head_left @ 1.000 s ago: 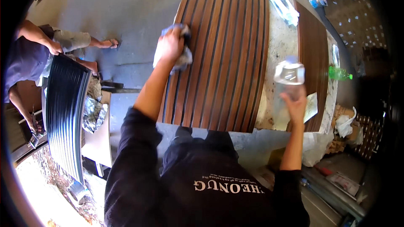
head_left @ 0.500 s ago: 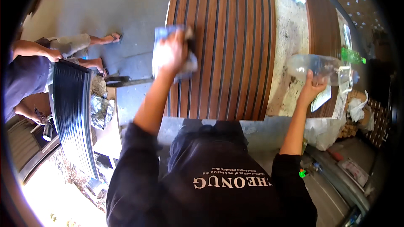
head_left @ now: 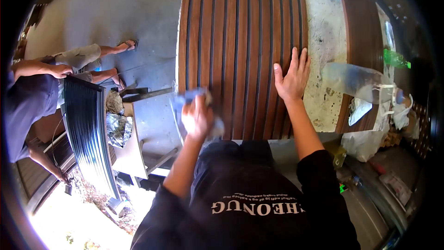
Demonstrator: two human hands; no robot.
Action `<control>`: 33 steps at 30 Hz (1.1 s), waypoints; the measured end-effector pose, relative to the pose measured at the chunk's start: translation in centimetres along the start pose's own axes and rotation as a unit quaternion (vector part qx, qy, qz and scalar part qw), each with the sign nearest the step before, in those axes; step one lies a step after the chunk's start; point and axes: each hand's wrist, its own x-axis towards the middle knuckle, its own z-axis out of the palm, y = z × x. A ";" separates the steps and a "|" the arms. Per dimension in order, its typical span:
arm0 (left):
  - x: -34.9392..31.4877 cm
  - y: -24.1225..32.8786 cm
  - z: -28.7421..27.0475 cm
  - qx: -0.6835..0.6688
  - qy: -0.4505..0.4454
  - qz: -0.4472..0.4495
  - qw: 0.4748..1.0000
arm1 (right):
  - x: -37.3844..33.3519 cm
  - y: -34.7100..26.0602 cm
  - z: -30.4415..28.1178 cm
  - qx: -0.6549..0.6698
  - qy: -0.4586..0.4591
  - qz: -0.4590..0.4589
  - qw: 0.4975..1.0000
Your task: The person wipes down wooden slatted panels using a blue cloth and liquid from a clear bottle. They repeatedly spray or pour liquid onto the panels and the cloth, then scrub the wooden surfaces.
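A brown slatted wood-look panel [head_left: 240, 65] with dark grooves lies before me on a pale, stained work surface [head_left: 323, 41]. Near its lower left edge my left hand [head_left: 196, 116] is closed on a bluish-grey cloth [head_left: 187, 98], pressed against the slats and a little blurred. My right hand [head_left: 294, 76] rests flat on the panel's right edge, fingers spread, holding nothing. To its right a clear plastic bottle [head_left: 354, 81] lies on its side, apart from the hand. Beside the bottle is a white piece of paper or wrap [head_left: 359, 110].
A second brown panel [head_left: 363, 28] lies at the right, with a green plastic bottle [head_left: 396, 59] beyond it. At the left another person [head_left: 34, 92] holds a black ribbed panel [head_left: 85, 115]. Crumpled foil-like material [head_left: 119, 129] sits beside that. Plastic bags [head_left: 365, 146] hang at lower right.
My left hand has slid toward me with the cloth. My right hand has let go of the clear bottle and moved left onto the panel. The other person's lower hand has moved nearer the bottom.
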 end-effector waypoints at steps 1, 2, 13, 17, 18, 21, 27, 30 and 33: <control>4.0 0.3 1.9 0.033 0.053 0.051 0.997 | -0.1 0.6 0.2 0.019 0.017 -0.014 1.000; 8.3 0.2 3.8 0.041 0.008 0.003 0.999 | -0.2 0.8 0.5 0.040 0.031 -0.029 0.998; 2.0 0.2 1.8 -0.001 -0.036 0.028 0.999 | 0.5 1.1 0.4 0.033 0.017 -0.006 0.999; -7.5 3.5 -2.7 -0.039 -0.066 -0.039 0.996 | 0.9 0.4 -0.2 0.026 0.042 -0.030 0.998; -7.1 3.2 -2.4 -0.037 -0.072 -0.035 0.996 | 0.9 0.2 -0.1 0.035 0.048 -0.039 0.997; -3.0 1.4 -0.7 -0.024 -0.038 0.057 0.997 | 0.6 0.1 -0.2 0.048 0.042 -0.030 0.997; 21.1 -0.9 5.1 0.051 0.087 0.044 0.994 | 0.2 0.5 -0.3 0.071 0.042 -0.014 0.997; 24.5 -2.6 4.6 0.069 0.180 0.106 0.975 | 0.6 -0.3 -0.2 0.089 0.040 -0.025 0.995; 12.7 -0.8 5.6 0.026 0.020 0.052 0.998 | 0.4 1.7 -0.3 0.078 0.049 -0.009 0.996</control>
